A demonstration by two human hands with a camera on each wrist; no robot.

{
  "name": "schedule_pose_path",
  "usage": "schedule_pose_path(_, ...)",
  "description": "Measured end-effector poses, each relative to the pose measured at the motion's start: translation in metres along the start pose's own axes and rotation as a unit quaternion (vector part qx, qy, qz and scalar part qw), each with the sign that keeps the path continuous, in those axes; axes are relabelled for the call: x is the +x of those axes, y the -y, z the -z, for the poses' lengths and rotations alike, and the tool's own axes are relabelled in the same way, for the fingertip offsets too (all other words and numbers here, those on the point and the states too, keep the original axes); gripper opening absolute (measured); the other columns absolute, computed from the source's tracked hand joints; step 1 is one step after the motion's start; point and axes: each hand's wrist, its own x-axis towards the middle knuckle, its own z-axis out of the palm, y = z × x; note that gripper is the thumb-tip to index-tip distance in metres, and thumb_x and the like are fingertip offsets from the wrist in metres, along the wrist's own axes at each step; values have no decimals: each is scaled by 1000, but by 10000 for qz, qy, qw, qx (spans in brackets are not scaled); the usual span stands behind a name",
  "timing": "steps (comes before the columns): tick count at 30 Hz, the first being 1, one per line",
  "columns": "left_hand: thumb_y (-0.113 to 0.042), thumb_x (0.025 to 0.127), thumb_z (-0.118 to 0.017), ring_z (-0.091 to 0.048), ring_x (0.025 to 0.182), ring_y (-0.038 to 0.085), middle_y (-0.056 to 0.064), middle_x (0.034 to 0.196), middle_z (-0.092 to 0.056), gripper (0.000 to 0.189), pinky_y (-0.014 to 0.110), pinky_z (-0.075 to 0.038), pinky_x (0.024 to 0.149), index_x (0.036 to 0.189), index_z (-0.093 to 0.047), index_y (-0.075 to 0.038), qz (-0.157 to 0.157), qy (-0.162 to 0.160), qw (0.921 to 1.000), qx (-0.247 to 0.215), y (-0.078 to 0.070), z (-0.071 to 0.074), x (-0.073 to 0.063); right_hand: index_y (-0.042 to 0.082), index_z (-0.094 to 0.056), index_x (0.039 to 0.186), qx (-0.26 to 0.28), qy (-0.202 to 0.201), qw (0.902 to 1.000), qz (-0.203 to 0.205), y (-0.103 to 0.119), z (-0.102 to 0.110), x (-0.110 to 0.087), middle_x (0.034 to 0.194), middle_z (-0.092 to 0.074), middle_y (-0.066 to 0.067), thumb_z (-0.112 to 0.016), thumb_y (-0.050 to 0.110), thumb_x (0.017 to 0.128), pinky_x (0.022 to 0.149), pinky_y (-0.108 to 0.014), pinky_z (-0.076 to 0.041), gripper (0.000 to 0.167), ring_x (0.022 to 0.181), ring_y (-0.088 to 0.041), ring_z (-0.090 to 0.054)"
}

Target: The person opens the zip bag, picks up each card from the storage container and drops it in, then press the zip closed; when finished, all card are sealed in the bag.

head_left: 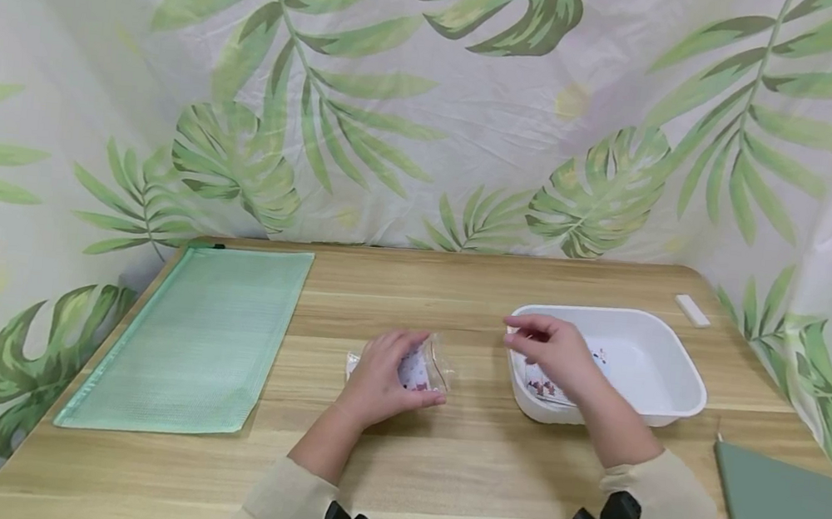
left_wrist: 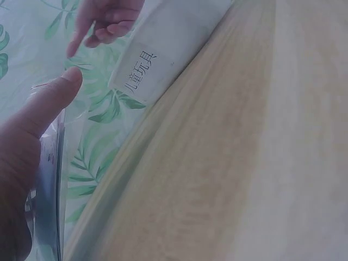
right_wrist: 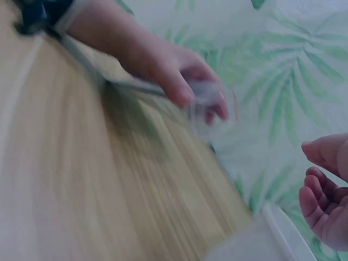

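My left hand [head_left: 379, 379] grips a clear plastic packet [head_left: 416, 368] with small printed figures, low over the middle of the table. In the left wrist view the packet [left_wrist: 49, 190] appears edge-on beside my thumb, and part of it is hidden by the hand. My right hand [head_left: 553, 352] hovers above the near left part of a white plastic basin [head_left: 666, 392], its fingers loosely bent with nothing between them. Inside the basin lies another printed packet [head_left: 542, 386], partly covered by the right hand and forearm.
A mint-green mesh zip pouch [head_left: 190, 338] lies flat at the left of the wooden table [head_left: 455, 480]. At the far right corner rests a small white block [head_left: 693, 310]. A grey-green folder-like item [head_left: 798, 513] is at the near right. Leaf-print cloth [head_left: 473, 131] hangs behind.
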Motion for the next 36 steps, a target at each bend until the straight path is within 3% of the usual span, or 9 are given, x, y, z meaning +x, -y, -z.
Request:
schedule_pose_path(4,-48,63,-86,-55,120,32,11,128,-62,85,49,-40,104,134,-56,-11,9,-25,10000,-13,0,0,1,-1,-62,127,-588,-143,9979,-215,-14,29,7,114,-67,-17,-66,20,93,82,-25,-48,40,98,-16,-59)
schedule_pose_path(8,-47,63,-87,-55,120,32,11,127,-62,85,50,-40,104,134,-57,-11,-6,-66,10000,-52,0,1,1,-1,-58,131,-1047,-101,9930,-540,-28,53,14,129,-60,-23,-63,23,95,95,-38,-47,43,115,-30,-55)
schedule_pose_path(11,-47,63,-87,-54,121,32,11,128,-62,86,50,-39,105,134,-56,-12,1,-54,10000,-62,0,1,1,1,-58,131,-1368,-46,9869,-853,-40,66,19,127,-59,-23,-62,26,96,94,-41,-49,43,112,-32,-55)
schedule_pose_path(16,-47,63,-87,-54,121,32,11,128,-62,86,49,-40,104,134,-56,-11,16,-25,10000,-33,0,1,1,0,-59,126,-1853,111,9765,-1093,-58,82,26,118,-59,-21,-64,24,94,85,-35,-49,40,102,-30,-54)
schedule_pose_path(22,-48,63,-87,-54,122,32,11,128,-62,86,49,-40,104,135,-56,-11,14,-18,10000,-12,0,0,0,-3,-58,126,-2240,326,9664,-1222,-73,93,30,124,-56,-26,-68,22,91,94,-50,-46,44,107,-36,-51)
schedule_pose_path(29,-48,63,-87,-54,122,32,11,129,-61,86,49,-40,104,135,-56,-11,17,-8,10000,-11,-1,0,0,-4,-57,124,-2373,431,9583,-1532,-85,98,33,121,-56,-26,-73,21,87,92,-50,-44,48,106,-36,-52)
schedule_pose_path(36,-48,63,-86,-54,122,32,11,129,-61,86,49,-40,104,135,-56,-11,50,16,10000,-8,-1,0,0,-5,-58,121,-2371,426,9579,-1561,-94,97,36,116,-57,-25,-74,21,86,90,-47,-43,47,103,-35,-52)
